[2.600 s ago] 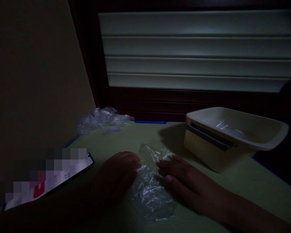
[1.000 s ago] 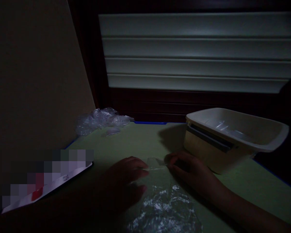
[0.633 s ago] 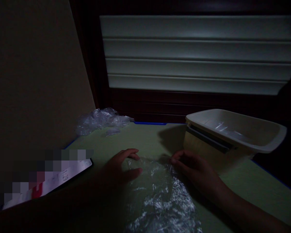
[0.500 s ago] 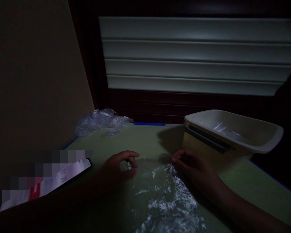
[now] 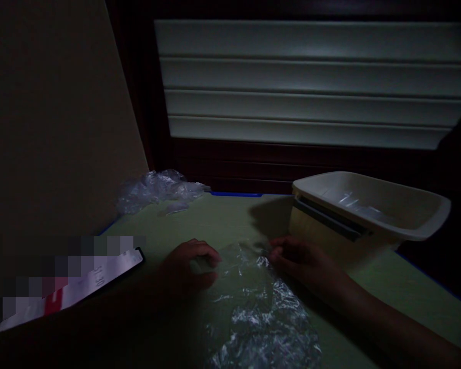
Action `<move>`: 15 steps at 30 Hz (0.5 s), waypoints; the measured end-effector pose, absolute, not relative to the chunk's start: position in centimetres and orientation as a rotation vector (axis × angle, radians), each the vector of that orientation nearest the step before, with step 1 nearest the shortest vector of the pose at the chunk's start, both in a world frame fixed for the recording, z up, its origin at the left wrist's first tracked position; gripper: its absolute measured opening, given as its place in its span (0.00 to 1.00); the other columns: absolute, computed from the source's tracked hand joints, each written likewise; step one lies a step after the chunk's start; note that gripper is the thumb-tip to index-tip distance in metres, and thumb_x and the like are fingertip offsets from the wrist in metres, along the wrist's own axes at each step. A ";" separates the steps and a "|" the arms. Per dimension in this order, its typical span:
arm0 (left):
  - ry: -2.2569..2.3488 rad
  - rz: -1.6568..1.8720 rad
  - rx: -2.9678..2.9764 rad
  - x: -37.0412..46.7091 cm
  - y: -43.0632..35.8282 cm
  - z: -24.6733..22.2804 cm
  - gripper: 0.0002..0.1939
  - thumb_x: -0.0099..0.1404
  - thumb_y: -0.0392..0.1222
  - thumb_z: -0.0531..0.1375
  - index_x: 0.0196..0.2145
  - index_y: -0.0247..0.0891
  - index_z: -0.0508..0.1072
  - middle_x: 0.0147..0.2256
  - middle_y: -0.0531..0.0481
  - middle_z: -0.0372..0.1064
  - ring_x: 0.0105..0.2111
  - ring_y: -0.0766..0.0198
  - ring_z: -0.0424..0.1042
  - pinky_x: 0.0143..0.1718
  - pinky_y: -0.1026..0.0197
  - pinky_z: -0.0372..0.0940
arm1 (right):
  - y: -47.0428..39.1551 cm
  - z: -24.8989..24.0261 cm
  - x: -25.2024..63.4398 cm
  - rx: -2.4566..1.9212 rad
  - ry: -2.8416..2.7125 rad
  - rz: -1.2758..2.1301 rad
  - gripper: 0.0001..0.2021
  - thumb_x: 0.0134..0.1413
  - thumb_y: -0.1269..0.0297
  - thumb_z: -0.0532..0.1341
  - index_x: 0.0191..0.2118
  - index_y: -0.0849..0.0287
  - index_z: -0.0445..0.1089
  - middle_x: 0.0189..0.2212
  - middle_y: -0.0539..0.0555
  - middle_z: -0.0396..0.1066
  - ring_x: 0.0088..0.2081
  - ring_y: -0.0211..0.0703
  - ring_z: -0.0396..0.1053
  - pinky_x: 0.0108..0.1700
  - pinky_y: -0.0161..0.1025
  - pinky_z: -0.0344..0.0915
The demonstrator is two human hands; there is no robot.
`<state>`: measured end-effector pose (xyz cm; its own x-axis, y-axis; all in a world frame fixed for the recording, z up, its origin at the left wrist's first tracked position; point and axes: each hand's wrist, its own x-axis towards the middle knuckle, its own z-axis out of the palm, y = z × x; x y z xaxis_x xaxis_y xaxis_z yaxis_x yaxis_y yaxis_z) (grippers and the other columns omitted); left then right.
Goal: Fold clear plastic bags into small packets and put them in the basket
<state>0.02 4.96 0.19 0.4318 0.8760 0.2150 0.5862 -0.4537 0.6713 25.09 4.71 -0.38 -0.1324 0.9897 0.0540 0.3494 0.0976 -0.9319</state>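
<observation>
A crinkled clear plastic sheet or bag (image 5: 261, 312) lies on the green table, from the near edge of the view up between my hands. My right hand (image 5: 295, 261) is closed in a pinch on the plastic's upper right corner. To the left, my left hand (image 5: 195, 264) is curved in a C shape beside the plastic's left edge, with a gap between thumb and fingers and nothing visible in it.
A cream plastic bin (image 5: 330, 230) with clear plastic inside stands at the right. A pile of clear plastic (image 5: 159, 189) lies at the back left. A phone (image 5: 84, 282) with a lit screen is at the left. Behind is a slatted panel (image 5: 292, 77).
The plastic's upper part now spreads flatter and further up between my hands. The thumb and fingers of my left hand have shifted slightly, and my right hand has barely moved.
</observation>
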 end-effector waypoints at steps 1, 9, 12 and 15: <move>1.219 0.752 2.206 0.1 4.9 0.2 0.07 0.49 0.38 0.57 0.29 0.37 0.71 0.30 0.51 0.70 0.33 0.62 0.69 0.39 0.61 0.62 | 4.7 -0.3 25.1 -1.357 -1.635 1.026 0.14 0.42 0.57 0.63 0.35 0.60 0.71 0.26 0.52 0.72 0.28 0.40 0.69 0.30 0.35 0.66; 1.235 0.792 2.216 0.3 4.8 0.5 0.06 0.53 0.36 0.54 0.26 0.35 0.70 0.27 0.50 0.70 0.29 0.65 0.69 0.33 0.64 0.63 | 4.4 0.3 25.1 -1.378 -1.823 0.840 0.09 0.47 0.59 0.58 0.26 0.59 0.70 0.24 0.52 0.72 0.27 0.42 0.69 0.29 0.36 0.65; 1.275 0.798 2.199 0.3 4.9 0.6 0.05 0.54 0.36 0.54 0.25 0.36 0.70 0.27 0.51 0.70 0.28 0.66 0.69 0.32 0.65 0.63 | 4.5 0.2 25.1 -1.391 -1.878 0.800 0.10 0.48 0.60 0.56 0.26 0.60 0.70 0.24 0.53 0.72 0.27 0.43 0.69 0.29 0.37 0.64; 1.307 0.810 2.232 0.3 4.8 0.6 0.05 0.54 0.36 0.55 0.26 0.36 0.71 0.26 0.51 0.70 0.28 0.66 0.70 0.32 0.66 0.63 | 4.5 0.1 25.2 -1.393 -1.927 0.734 0.09 0.49 0.62 0.55 0.27 0.60 0.70 0.25 0.53 0.72 0.28 0.44 0.70 0.30 0.37 0.64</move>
